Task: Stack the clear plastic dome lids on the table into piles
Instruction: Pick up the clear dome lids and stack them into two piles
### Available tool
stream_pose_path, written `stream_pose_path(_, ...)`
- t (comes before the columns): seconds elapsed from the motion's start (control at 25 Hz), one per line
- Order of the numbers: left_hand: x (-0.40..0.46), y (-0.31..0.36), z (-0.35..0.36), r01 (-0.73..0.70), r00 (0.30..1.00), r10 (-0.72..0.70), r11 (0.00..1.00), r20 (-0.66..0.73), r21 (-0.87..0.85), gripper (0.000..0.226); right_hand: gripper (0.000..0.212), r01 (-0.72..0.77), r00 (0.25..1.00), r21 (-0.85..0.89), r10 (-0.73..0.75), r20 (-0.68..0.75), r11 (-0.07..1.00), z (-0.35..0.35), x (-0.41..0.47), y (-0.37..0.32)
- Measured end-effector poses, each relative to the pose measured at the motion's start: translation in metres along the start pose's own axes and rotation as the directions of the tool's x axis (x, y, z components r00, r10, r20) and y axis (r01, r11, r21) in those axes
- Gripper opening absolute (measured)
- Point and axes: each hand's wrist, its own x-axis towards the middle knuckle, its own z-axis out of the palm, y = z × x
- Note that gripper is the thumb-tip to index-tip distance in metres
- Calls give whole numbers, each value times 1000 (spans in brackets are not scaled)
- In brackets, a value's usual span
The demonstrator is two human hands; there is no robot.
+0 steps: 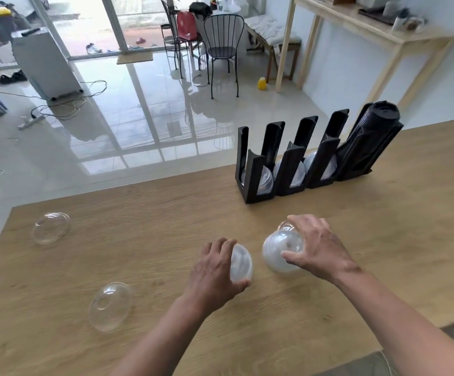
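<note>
Each grip closed on a lid stack, left hand (215, 270), right hand (318, 248), stacks just apart

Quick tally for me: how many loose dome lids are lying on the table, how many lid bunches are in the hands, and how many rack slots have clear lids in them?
Loose dome lids on the table: 2, far-left lid and near-left lid
Lid bunches held: 2, left-hand lids and right-hand lids; lids per bunch unclear
Rack slots with clear lids: 3
Total: 7
</note>
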Motion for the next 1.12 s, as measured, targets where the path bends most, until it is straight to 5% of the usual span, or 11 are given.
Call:
stream_pose_path(0.44, -4, 7, 11, 118, 993, -118, 993, -9, -21, 114, 85, 127, 978, -100, -108, 176, 987, 34, 21, 17)
stream_pose_path(0.6, -21, 8, -6, 147, 980, -161, 982, -118, -119, 126, 99, 150, 967, -92, -126, 221, 984, 28, 29, 16)
stream_pose_path(0.72, -48, -12, -24, 212, 944, -241, 966, -225, -148, 109, 105, 205, 971, -28, -199, 130, 978, 15, 30, 3)
stream_pose_path(0.92, -107, -66, -51, 384, 852, -384, 920, -357, -74, 63, 80, 378, 926, 155, -376, -41, 913, 7, 31, -63)
stream_pose_path(1.12, -151, -123, -69, 590, 754, -569, 806, -327, -44, 69, 70, 502, 855, 173, -516, 47, 847, 44, 21, -147)
